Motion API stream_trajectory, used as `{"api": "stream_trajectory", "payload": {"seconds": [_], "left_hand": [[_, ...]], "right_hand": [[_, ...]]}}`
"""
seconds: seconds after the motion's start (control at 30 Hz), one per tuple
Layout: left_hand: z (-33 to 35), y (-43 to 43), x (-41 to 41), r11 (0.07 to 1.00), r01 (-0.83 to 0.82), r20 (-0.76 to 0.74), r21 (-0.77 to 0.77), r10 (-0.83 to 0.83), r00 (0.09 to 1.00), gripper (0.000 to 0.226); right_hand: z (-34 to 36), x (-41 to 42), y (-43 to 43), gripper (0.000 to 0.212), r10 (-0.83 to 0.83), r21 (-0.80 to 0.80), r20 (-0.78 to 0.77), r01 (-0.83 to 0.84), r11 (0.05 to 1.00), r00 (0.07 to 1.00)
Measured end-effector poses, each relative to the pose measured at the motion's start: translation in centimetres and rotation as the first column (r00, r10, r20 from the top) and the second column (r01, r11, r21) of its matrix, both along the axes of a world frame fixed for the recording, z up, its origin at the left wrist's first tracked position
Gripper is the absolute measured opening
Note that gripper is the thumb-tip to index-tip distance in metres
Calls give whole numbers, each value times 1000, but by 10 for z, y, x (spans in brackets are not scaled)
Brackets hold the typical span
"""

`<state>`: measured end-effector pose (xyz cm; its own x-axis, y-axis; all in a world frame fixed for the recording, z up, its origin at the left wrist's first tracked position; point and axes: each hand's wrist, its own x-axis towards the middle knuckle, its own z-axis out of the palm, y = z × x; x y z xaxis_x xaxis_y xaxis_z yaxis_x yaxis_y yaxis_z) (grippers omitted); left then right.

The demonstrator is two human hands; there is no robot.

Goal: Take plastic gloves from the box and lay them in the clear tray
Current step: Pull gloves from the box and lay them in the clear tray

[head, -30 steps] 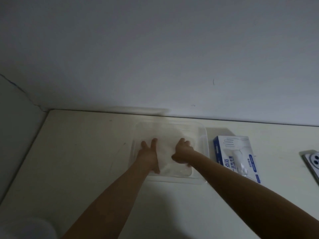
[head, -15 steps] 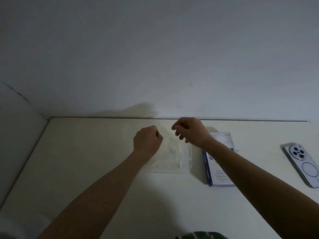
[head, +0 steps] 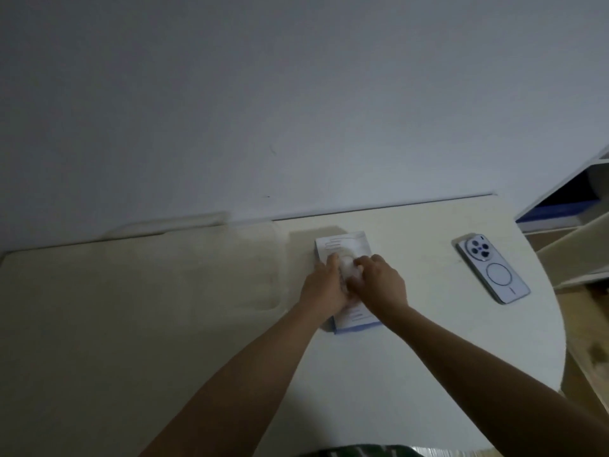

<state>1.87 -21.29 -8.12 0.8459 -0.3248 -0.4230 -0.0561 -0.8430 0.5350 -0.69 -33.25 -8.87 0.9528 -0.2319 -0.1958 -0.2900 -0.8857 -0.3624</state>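
Hands meet on top of the box (head: 342, 244), a flat white pack with blue edging and a printed glove outline, lying on the table (head: 395, 374).

Left hand (head: 324, 286): fingers curled over the box's left edge, thumb on its top face, gripping it. Right hand (head: 382, 285): fingers curled in at the oval opening, pinching a pale, crumpled wad of thin film, the glove (head: 347, 265). Wad sits between the two hands, at the opening, touching the box. Motion blur, so can't tell which fingertips have the film.

Tray (head: 277, 268): left of the grip, near the box but apart from it. Clear plastic, rounded corners, shallow walls, smeared by blur; contents unreadable. Its far edge is close to the wall (head: 296, 94).

Phone (head: 492, 270): right of the grip, well apart, face down, glossy pale back with a round camera cluster and a ring mark.

Shelf (head: 560, 206): further right, past the table's rounded edge, white boards with something blue inside.

Table top is smooth, matte, off-white.
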Motion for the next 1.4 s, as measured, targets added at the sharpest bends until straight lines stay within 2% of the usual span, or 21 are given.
{"api": "stream_trajectory", "payload": {"seconds": [0.1, 0.17, 0.23, 0.3, 0.4, 0.47, 0.53, 0.6, 0.93, 1.03, 1.13, 1.23, 1.3, 1.4], "left_hand": [[-8, -1, -1, 999, -27, -24, 19, 27, 999, 96], [-11, -2, -1, 998, -28, -12, 52, 28, 1000, 100], [-12, -3, 0, 996, -43, 7, 74, 42, 999, 102], [-12, -4, 2, 995, -63, 22, 73, 61, 998, 101], [-11, -7, 5, 993, -48, 39, 103, 44, 998, 95], [-11, -12, 3, 991, -25, 40, 129, 20, 999, 97], [-11, -15, 3, 990, -25, 38, 137, 20, 999, 98], [-12, -16, 4, 989, -29, 24, 142, 25, 999, 98], [-12, -19, 11, 975, -12, 44, 222, 2, 999, 81], [-11, -18, 10, 977, -12, 40, 213, 3, 999, 87], [-8, -18, 7, 991, 9, 133, 134, -27, 991, 97], [-4, -20, 4, 988, 122, 259, 95, -143, 955, 72], [-4, -18, 4, 987, 137, 236, 84, -154, 960, 54], [-10, -13, 5, 989, 133, 175, 57, -141, 974, 46]], "right_hand": [[-4, -1, -1, 17, -5, 39, 54, 3, 999, 999], [-7, 1, -4, 16, -58, 170, 61, 47, 984, 996], [-6, 6, -11, 14, -173, 424, 17, 150, 893, 985], [-2, 6, -18, 15, -261, 630, -42, 228, 743, 965], [2, 0, -26, 16, -299, 733, -55, 242, 636, 953], [-2, -3, -30, 18, -291, 704, -42, 235, 671, 956], [-5, -2, -31, 18, -221, 584, -39, 202, 786, 975], [-5, 4, -29, 19, -169, 510, -52, 172, 843, 984], [1, 0, -35, 13, -181, 619, 78, 94, 780, 980], [-1, 2, -35, 17, -185, 617, 69, 104, 780, 980], [-2, 9, -40, 18, -199, 593, -3, 162, 789, 980], [-4, 9, -44, 24, -170, 519, -53, 172, 838, 984], [-4, 7, -45, 34, -163, 483, -55, 169, 859, 985], [-8, 4, -44, 36, -243, 545, -61, 236, 805, 968]]}}
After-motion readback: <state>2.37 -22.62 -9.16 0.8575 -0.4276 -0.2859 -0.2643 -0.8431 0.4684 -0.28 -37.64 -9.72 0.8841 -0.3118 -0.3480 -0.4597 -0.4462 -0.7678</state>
